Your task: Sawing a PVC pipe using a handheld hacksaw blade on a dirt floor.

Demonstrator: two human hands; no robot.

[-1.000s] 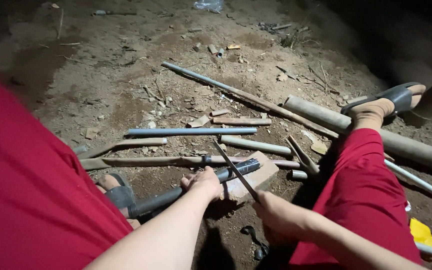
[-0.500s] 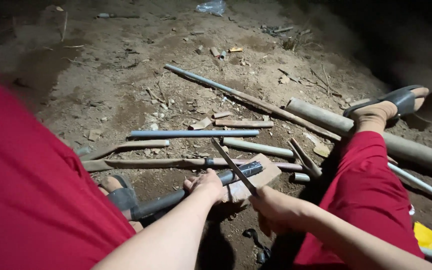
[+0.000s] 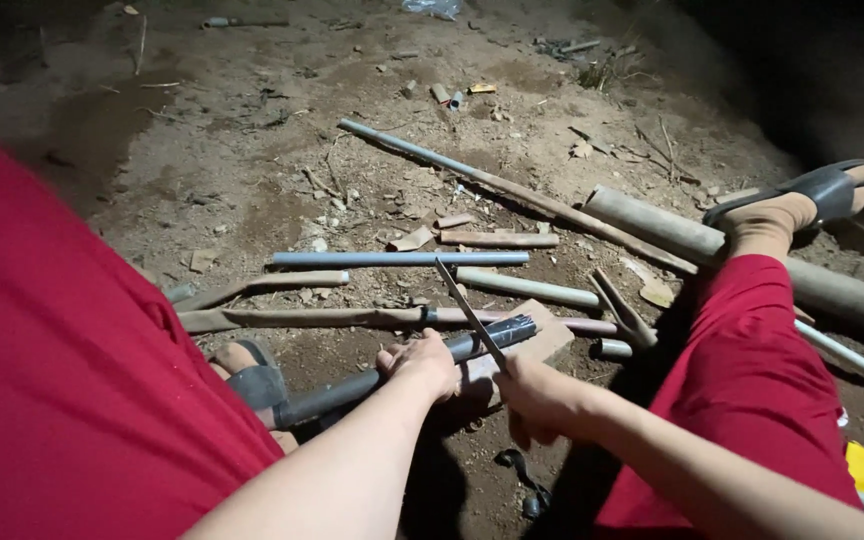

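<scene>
nearby, grey pipes (image 3: 400,258), sticks (image 3: 302,318)

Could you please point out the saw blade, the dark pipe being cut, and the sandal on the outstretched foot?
Saw blade (image 3: 467,308), head view, middle of the thin blade.
Dark pipe (image 3: 500,333), head view, its end past the blade.
Sandal (image 3: 822,190), head view, the strap over the foot.
</scene>
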